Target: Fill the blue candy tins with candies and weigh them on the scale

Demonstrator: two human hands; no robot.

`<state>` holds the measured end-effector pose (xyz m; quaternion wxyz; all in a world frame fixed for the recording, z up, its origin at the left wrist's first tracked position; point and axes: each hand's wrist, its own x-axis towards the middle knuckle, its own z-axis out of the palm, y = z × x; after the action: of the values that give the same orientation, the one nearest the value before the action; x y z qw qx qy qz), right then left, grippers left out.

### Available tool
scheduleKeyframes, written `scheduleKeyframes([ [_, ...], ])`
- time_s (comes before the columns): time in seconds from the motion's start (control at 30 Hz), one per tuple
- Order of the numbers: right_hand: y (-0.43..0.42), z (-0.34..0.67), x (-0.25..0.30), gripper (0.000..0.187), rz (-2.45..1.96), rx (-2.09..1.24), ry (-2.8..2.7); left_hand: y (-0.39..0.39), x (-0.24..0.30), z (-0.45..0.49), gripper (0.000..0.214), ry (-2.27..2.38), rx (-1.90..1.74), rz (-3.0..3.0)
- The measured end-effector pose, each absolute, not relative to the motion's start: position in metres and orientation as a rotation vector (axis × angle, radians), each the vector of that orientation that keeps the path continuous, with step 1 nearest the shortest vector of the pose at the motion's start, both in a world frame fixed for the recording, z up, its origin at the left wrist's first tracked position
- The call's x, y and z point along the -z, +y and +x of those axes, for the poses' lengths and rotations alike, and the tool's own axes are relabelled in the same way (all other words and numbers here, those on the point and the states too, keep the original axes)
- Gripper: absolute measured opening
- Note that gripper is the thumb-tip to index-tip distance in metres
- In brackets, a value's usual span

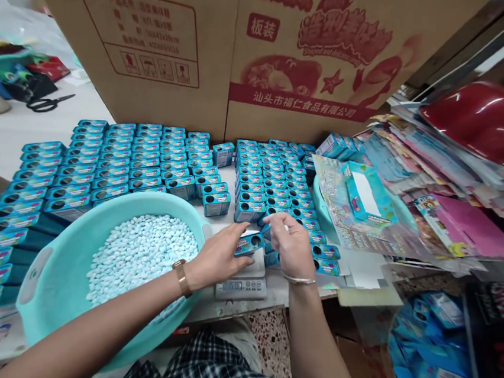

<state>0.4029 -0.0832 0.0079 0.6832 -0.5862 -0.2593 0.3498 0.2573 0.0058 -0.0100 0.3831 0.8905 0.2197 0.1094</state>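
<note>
My left hand (220, 255) has its thumb and fingers around a small blue box (249, 244) with a dark round hole in its top. The box is over the white digital scale (241, 289), whose display faces me. Just right of it, my right hand (291, 241) is closed in a pinch; a small whitish bit shows at its fingers, too unclear to name. Left of the scale stands a turquoise basin (56, 285) with pale blue, pill-shaped sweets (144, 253) in it. My left forearm crosses over the basin.
Rows of blue boxes (110, 149) stand behind the basin, with more rows (272, 175) right of centre. A big cardboard carton (212, 50) rises behind them. Stacked printed sheets (390, 146) lie at right. Black scissors (47, 103) lie far left. Below right, a container holds blue boxes (431, 338).
</note>
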Motion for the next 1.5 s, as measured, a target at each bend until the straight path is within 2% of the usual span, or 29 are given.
scheduleKeyframes([
  [0.13,-0.096,0.403,-0.006,0.011,-1.606,-0.728,-0.942,0.005,0.013,0.257,0.071,0.571,-0.311,2.261],
  [0.23,-0.103,0.408,-0.009,0.015,-1.617,-0.679,-0.848,0.011,0.007,0.253,0.075,0.544,-0.291,2.267],
  [0.4,-0.123,0.432,-0.029,0.021,-1.183,-0.739,-0.47,0.044,-0.022,0.231,0.068,0.607,-0.394,2.302],
  [0.53,-0.142,0.445,-0.031,0.016,-0.972,-0.807,-0.336,0.068,-0.044,0.221,0.048,0.567,-0.434,2.517],
  [0.6,-0.149,0.446,-0.024,0.015,-0.915,-0.849,-0.273,0.077,-0.051,0.226,0.047,0.425,-0.315,2.683],
  [0.67,-0.154,0.445,-0.017,0.014,-0.879,-0.873,-0.221,0.084,-0.055,0.236,0.059,0.189,-0.193,2.757],
  [0.83,-0.162,0.441,-0.009,0.015,-0.874,-0.866,-0.158,0.082,-0.047,0.273,0.066,-0.348,-0.06,2.567],
  [1.03,-0.167,0.446,-0.006,0.015,-0.884,-0.869,-0.099,0.066,-0.03,0.295,0.038,-0.625,-0.003,2.454],
  [1.13,-0.177,0.456,-0.002,0.013,-0.865,-0.847,-0.057,0.081,-0.045,0.294,0.029,-0.486,-0.044,2.688],
  [1.23,-0.185,0.464,0.002,0.01,-0.841,-0.836,-0.028,0.116,-0.069,0.295,0.015,-0.079,-0.288,2.939],
  [1.37,-0.184,0.465,0.004,0.009,-0.851,-0.827,-0.032,0.173,-0.08,0.316,0.042,0.573,-0.505,3.078],
  [1.5,-0.189,0.465,0.007,0.016,-0.873,-0.835,-0.033,0.215,-0.058,0.348,0.041,0.92,-0.372,3.154],
])
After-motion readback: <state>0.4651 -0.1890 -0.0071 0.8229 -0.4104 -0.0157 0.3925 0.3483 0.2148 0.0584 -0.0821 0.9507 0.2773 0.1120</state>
